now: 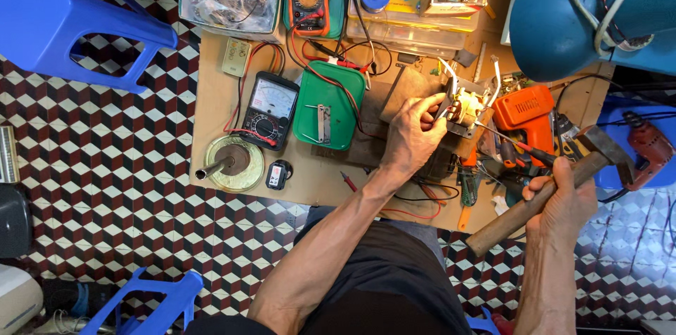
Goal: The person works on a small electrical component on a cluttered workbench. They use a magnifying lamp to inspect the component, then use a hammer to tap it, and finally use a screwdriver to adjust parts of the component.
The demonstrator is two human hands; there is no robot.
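Left hand (415, 131) grips motor part (461, 106) at frame centre; right hand (563, 201) clenched on hammer (556, 187) — lower right, over worktop (211, 95).

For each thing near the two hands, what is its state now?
left hand: gripping the motor part
motor part: upright on the board, held
right hand: closed around the hammer handle
hammer: raised, tilted, head up
orange drill: lying down, untouched
green box: closed, flat
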